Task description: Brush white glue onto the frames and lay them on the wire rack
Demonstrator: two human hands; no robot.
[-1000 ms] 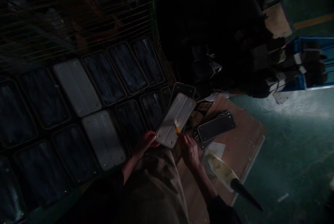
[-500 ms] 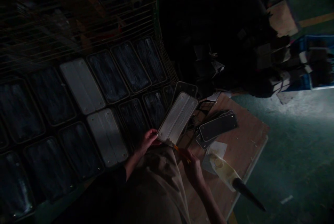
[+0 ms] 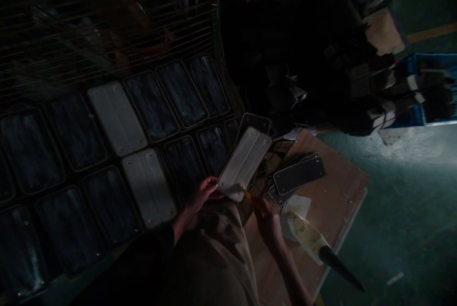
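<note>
My left hand (image 3: 206, 193) grips the lower left corner of a light grey rectangular panel (image 3: 244, 161) with rounded corners and small studs near its ends. The panel is tilted above my knee. In my right hand (image 3: 267, 215) is a small brush (image 3: 253, 197) with an orange handle, its tip at the panel's lower right edge. A dark panel (image 3: 257, 122) lies partly hidden behind the grey one. Beside my right hand, a pale plastic bottle (image 3: 307, 234) with a long black nozzle lies on a wooden board (image 3: 335, 187).
Several dark panels with whitish streaks (image 3: 150, 103) and light grey ones (image 3: 117, 118) lie in rows at the left, before a wire mesh cage (image 3: 200, 15). Small dark panels (image 3: 300, 172) are stacked on the board. A blue crate (image 3: 424, 118) stands on the green floor at right.
The brush and my right hand have shifted slightly right along the panel's lower end. My left hand keeps its grip on the corner. The whole view has shifted slightly.
</note>
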